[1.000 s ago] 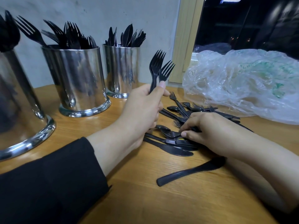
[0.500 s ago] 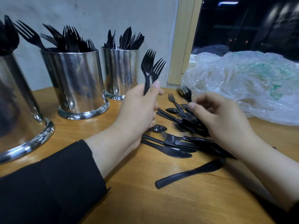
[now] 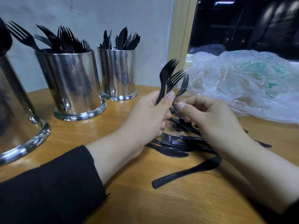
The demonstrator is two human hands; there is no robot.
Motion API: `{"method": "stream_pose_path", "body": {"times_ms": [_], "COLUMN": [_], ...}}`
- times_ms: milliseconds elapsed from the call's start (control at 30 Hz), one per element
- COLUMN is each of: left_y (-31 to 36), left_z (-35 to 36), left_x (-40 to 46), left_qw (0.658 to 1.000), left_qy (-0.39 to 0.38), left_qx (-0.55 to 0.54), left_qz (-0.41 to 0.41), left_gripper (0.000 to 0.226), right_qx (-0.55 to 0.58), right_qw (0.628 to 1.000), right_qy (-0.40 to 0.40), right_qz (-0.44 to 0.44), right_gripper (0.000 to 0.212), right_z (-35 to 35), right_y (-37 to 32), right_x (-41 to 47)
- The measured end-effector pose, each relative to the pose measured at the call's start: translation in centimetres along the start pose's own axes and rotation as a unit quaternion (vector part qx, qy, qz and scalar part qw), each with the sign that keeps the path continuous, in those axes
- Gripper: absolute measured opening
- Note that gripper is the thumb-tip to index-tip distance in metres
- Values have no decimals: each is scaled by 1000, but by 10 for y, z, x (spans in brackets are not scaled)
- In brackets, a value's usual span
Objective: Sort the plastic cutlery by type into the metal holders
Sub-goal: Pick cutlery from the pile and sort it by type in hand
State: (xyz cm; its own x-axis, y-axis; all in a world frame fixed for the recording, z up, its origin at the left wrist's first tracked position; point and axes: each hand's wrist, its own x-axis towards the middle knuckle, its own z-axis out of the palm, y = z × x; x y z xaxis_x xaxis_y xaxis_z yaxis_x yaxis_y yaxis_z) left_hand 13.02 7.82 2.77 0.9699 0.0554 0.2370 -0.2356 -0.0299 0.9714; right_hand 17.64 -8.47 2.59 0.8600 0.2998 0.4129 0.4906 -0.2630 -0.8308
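The left hand [image 3: 145, 117] is closed around two black plastic forks [image 3: 168, 75], and they stand up with their points in the air. The right hand [image 3: 212, 122] is just beside it, and its thumb and finger pinch the handle of a third fork [image 3: 183, 85], which leans in until it almost touches the two. It looks like this fork is being added to the bunch. Under both hands, on the wooden table [image 3: 113, 159], lies the pile of loose cutlery [image 3: 182, 143] that is not sorted yet, with forks and knives mixed up. A black knife [image 3: 169, 151] lies below the left hand, and one long black handle [image 3: 186, 172] lies nearer to the person than the pile. Off to the left of the grip stand the metal holders. The fork holder [image 3: 72, 84] is the middle one, and the knife holder [image 3: 118, 73] is behind it, closer to the gripped forks. A third holder [image 3: 16, 110] is at the far left edge. To the right of the grip sits a crinkly plastic bag [image 3: 242, 84]. The forks could slip, because they are thin and smooth and the left hand must loosen a bit to let the new one in. The fork points could also catch on each other. The knife holder is the nearest one, so the bunch could be dropped in there by mistake.
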Motion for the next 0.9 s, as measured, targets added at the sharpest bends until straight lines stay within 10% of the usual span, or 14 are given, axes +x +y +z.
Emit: {"method": "stream_pose_path", "body": {"times_ms": [200, 900], "left_y": [5, 0], "left_z": [-6, -10], "left_x": [4, 7], "left_qw": [998, 994], "left_qy": [45, 102], "left_qx": [-45, -34], "left_qz": [5, 17], "left_gripper": [26, 24], "right_qx": [-328, -408], "right_qw": [928, 880], "right_qy": [-171, -241], "right_qz": [-37, 28], "right_gripper": [9, 7], "right_z": [-2, -14], "right_y": [16, -3], "right_x": [0, 2]}}
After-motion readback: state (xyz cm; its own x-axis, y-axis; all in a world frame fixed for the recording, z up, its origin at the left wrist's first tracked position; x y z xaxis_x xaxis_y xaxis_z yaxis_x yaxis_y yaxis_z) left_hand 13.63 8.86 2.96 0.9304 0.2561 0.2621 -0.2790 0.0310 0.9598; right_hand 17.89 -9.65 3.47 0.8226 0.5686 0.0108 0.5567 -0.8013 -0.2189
